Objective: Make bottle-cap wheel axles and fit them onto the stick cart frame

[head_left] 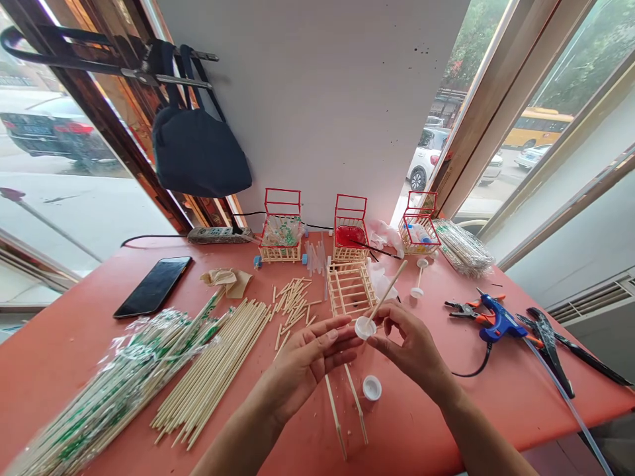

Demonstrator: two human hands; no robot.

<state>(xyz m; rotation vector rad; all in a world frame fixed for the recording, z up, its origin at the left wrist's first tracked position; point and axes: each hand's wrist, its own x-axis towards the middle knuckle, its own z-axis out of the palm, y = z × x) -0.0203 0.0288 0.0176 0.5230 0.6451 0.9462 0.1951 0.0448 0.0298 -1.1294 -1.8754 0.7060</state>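
At the tips of my right hand (409, 344), thumb and forefinger close on a white cap (364, 328) held above the red table (407, 423). My left hand (305, 357) is loosely open, its fingertips at the cap's left side; whether they bear any of its weight, I cannot tell. A stick (389, 289) stands in the cap, its long axis slanting away from me and to the right, its free end beyond the right fingers, the nearer hand to it. I cannot see whether it is fixed.

Just past the fingers lies a wooden frame (351, 285), behind the stick and closest to its path. Below the hands, a second cap (372, 388) rests hollow side up beside two rods (335, 413). Short sticks (292, 297) and a row of long ones (213, 370) lie left; the glue gun (497, 319) and pliers (464, 309) sit well apart, right. Three red-topped baskets (284, 254) line the wall.
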